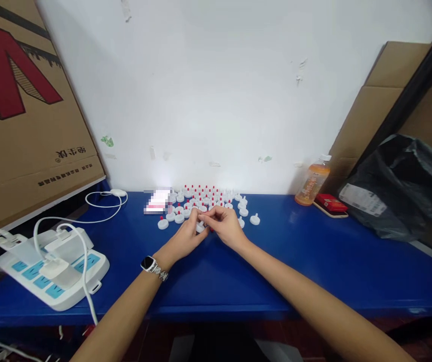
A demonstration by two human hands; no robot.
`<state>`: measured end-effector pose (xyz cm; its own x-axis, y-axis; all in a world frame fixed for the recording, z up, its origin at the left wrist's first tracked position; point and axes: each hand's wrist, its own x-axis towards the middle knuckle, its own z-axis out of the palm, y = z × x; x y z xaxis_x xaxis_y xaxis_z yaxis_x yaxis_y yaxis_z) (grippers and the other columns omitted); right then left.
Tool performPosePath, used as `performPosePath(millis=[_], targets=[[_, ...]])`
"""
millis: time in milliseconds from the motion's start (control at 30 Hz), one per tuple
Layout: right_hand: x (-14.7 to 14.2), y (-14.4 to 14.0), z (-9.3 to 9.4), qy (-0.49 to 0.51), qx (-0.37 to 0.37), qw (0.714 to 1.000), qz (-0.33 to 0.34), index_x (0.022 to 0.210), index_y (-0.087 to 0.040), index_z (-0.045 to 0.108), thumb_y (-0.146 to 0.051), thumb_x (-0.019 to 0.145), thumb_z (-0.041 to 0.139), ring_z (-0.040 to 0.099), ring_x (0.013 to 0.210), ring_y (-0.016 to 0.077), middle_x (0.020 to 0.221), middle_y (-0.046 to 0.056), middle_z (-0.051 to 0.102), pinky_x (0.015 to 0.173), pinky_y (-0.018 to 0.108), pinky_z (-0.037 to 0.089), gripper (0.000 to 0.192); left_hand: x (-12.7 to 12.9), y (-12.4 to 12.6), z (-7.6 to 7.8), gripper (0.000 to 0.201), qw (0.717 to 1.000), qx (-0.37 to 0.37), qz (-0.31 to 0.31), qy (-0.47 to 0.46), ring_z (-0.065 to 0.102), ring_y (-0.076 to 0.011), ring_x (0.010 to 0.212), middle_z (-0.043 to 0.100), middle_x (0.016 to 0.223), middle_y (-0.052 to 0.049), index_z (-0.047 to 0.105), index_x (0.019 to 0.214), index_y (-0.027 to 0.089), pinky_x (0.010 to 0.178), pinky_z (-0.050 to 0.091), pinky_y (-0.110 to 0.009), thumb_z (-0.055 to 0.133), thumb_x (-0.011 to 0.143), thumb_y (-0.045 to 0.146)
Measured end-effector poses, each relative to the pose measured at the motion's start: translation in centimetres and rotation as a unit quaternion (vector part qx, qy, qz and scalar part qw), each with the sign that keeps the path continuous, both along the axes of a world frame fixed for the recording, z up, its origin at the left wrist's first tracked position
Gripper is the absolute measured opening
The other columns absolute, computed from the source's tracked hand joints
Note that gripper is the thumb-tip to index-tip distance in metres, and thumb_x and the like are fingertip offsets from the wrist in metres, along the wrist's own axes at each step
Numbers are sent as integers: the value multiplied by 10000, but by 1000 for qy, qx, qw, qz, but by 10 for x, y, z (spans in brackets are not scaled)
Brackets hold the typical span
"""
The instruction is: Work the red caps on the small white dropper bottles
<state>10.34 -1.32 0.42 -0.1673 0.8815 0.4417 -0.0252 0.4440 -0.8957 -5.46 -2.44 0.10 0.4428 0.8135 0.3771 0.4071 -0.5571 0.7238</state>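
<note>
Two bare forearms come in from the near edge of the blue desk (314, 261) and meet close to its middle, toward the far edge. The left hand (185, 236) lies low with the wrist almost on the desk, and it wears a watch (150, 264) on a metal band. The right hand (225, 226) comes from the right side, its back turned up and its fingers bent toward the left hand.

Between the fingertips of both hands sits one small white cap (200, 226), round and flat; a bit of red shows just beside it. It is too small to see more detail. Both grips are almost closed, thumb against fingers, and they pinch this cap together from two sides.

Right behind the hands, along the far edge by the wall, many of the same caps (208, 198) stand in a group, white with red tips. A few lie apart at the right of the group.

At the left end of the desk is a white power strip (50, 271) with plugs and cables. Near the far right stand an orange bottle (313, 185), a red box (331, 203) and a black bag (400, 186).
</note>
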Motion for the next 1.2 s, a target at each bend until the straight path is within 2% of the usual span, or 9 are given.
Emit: performPosePath(millis=[167,333,467,567,667,767,967,1100,1200], targets=[[-7,-8,-1,-15,43,998,-52,740,-170,682,-383,824,684,515,625,125,686,0,627,613,255,411,229,4,-4,2,218,999,-5,16,-38,596,-157,882,554,1021,-34,355,1086,215,781,478,-287,492,929,280],[-5,-5,1,-60,57,996,-42,768,-175,665,-382,845,642,512,632,126,691,-5,615,612,249,414,222,4,1,-1,240,999,-1,36,-36,606,-161,857,563,1023,-39,356,1104,217,775,488,-303,493,919,284],[-1,12,11,-157,89,983,-45,794,-177,639,-300,854,610,501,590,111,652,-24,589,569,227,388,139,-10,6,3,461,991,74,105,41,593,-234,997,564,1098,-76,387,1193,210,868,481,-379,629,819,329],[-1,30,15,-266,109,957,-26,781,-177,617,-219,849,588,506,560,104,624,-32,582,557,218,372,84,-25,8,12,389,967,150,167,117,554,-259,1070,558,1114,-75,486,1138,217,954,439,-418,610,769,221],[-7,43,13,-366,166,915,29,805,-175,625,-138,837,583,532,614,108,673,-19,604,616,219,382,65,-35,10,18,305,957,147,203,147,564,-244,1027,561,1064,-59,546,1005,224,920,450,-397,515,728,102],[-11,48,12,-424,218,877,58,873,-175,652,-154,839,609,549,687,127,727,3,622,670,229,390,58,-38,11,21,225,949,136,242,150,576,-241,966,577,996,-50,559,917,223,874,452,-392,485,748,95],[-21,71,37,-448,226,865,-6,929,-173,679,-223,915,503,589,706,151,764,30,678,695,254,395,184,-50,16,21,146,924,125,329,148,579,-262,900,597,945,-64,576,836,221,815,435,-401,485,795,114],[-46,107,53,-542,173,821,-37,966,-181,706,-229,903,501,639,816,187,901,62,729,734,272,417,219,-59,17,18,201,907,129,375,140,562,-290,970,592,978,-83,583,867,221,849,423,-430,440,819,88],[-71,131,51,-586,138,796,-52,1009,-185,708,-278,860,579,654,911,231,975,84,734,784,306,441,218,-59,17,15,216,908,125,374,142,553,-296,987,581,990,-89,586,880,223,857,423,-438,428,830,86]])
